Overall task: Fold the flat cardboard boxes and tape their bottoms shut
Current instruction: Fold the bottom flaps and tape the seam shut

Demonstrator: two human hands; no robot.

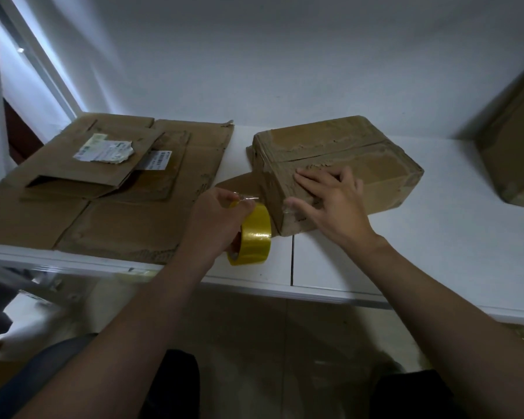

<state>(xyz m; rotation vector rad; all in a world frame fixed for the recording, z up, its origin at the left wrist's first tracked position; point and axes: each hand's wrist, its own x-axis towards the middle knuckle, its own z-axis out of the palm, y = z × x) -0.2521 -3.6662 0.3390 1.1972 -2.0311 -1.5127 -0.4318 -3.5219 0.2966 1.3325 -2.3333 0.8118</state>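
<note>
A folded cardboard box (345, 152) sits on the white worktop (406, 252). The right hand (330, 201) lies on it, fingers (309, 179) spread flat, thumb pressing clear tape to its near corner. The left hand (215, 219) grips the yellow tape roll (254, 237) just beside the box. Flattened boxes (103, 189) lie farther left.

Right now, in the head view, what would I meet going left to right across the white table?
Flattened cardboard boxes → yellow tape roll, gripped by the left hand → folded box, with the right hand pressing on it → another box at the right edge.
</note>
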